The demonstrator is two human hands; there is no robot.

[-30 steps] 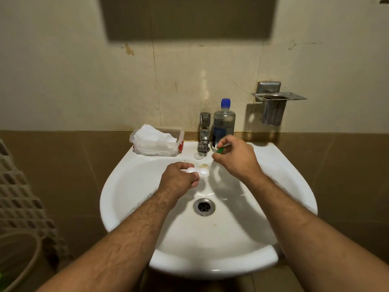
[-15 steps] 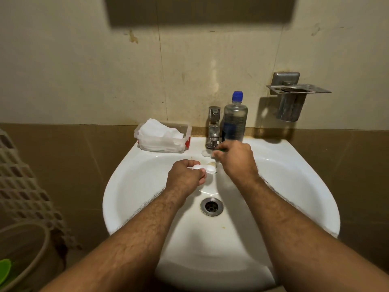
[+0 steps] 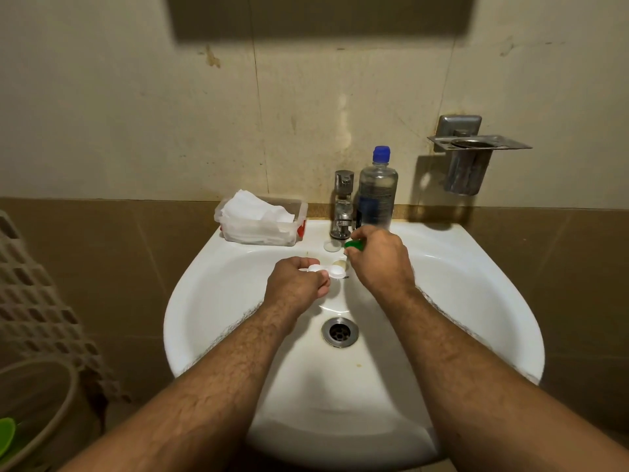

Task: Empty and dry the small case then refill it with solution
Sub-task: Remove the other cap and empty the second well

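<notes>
My left hand [image 3: 295, 283] holds a small white two-well lens case [image 3: 327, 271] over the back of the white sink [image 3: 476, 301]. Its right well faces up with no cap on it. My right hand [image 3: 377, 260] pinches a green cap [image 3: 354, 245] just above and right of the case. A white cap [image 3: 332, 245] lies on the sink ledge by the tap [image 3: 342, 206]. The solution bottle [image 3: 377, 189], clear with a blue cap, stands upright behind my right hand.
A clear plastic tub of white tissues [image 3: 262, 219] sits at the sink's back left. The drain [image 3: 339, 332] lies below my hands. A steel holder [image 3: 473, 155] hangs on the wall at right. A lattice basket [image 3: 30, 291] and a bin [image 3: 37, 403] stand at left.
My right hand has lifted slightly off the case with the green cap showing in its fingers. My left hand keeps the case in the same spot.
</notes>
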